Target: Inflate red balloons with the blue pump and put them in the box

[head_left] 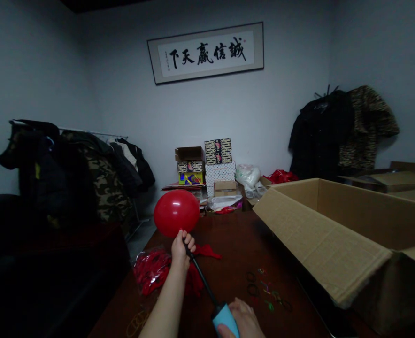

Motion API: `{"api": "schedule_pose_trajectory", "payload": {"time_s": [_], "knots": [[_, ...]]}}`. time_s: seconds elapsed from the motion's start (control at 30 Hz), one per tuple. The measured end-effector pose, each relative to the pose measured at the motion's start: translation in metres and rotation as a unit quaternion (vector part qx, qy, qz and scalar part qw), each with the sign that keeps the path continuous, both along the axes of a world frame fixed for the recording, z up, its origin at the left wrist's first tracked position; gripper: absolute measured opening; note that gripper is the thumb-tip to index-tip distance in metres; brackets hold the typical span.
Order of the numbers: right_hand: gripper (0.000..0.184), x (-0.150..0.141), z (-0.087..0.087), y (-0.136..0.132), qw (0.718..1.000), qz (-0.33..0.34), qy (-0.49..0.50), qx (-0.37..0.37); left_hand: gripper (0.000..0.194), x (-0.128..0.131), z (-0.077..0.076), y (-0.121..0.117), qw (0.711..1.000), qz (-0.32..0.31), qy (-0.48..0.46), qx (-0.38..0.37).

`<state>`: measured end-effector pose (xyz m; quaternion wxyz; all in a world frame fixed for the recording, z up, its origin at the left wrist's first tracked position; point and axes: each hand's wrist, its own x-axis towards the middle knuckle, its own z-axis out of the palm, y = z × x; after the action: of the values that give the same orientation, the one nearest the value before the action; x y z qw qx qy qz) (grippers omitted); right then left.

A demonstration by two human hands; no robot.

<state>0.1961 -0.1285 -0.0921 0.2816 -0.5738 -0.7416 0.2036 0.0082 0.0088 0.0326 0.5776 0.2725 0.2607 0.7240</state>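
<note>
A round, inflated red balloon (176,212) stands above my left hand (181,249). The fingers of that hand are closed around the balloon's neck, at the tip of a hand pump's thin black rod. Lower down, my right hand (243,317) is wrapped round the light blue body of the balloon pump (226,322). The pump slants from the balloon's neck down to the right. Left of the pump, a clear plastic bag of red balloons (151,270) lies on the dark brown table (235,239). Loose red pieces (209,252) lie behind the pump rod.
Right of the table's middle stands a large open cardboard box (329,239). Small coloured rubber bands (264,285) lie before it, yellowish ones (137,323) at the near left. Stacked boxes (219,176) and a white plastic bag (249,175) are at the back; a clothes rack (98,180) stands left.
</note>
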Motion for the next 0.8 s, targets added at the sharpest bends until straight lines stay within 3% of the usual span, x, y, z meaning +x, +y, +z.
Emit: {"api": "schedule_pose_trajectory", "payload": {"time_s": [0.23,0.47,0.6,0.8], "knots": [[0.045,0.002,0.043,-0.005,0.998,-0.031,-0.047,0.027,0.031,0.007,-0.005,-0.008,1.000,0.020,-0.021,0.006],[0.042,-0.003,0.076,0.003,0.995,-0.033,-0.068,0.062,0.038,0.053,-0.027,-0.028,1.000,-0.002,-0.006,-0.008],[0.044,-0.006,0.081,0.010,0.994,-0.050,-0.059,0.080,0.041,0.073,-0.039,-0.032,0.998,-0.045,0.015,-0.030],[0.051,-0.002,0.071,0.018,0.999,-0.039,-0.021,0.015,0.043,0.077,-0.037,-0.032,0.998,-0.053,0.023,-0.034]]}}
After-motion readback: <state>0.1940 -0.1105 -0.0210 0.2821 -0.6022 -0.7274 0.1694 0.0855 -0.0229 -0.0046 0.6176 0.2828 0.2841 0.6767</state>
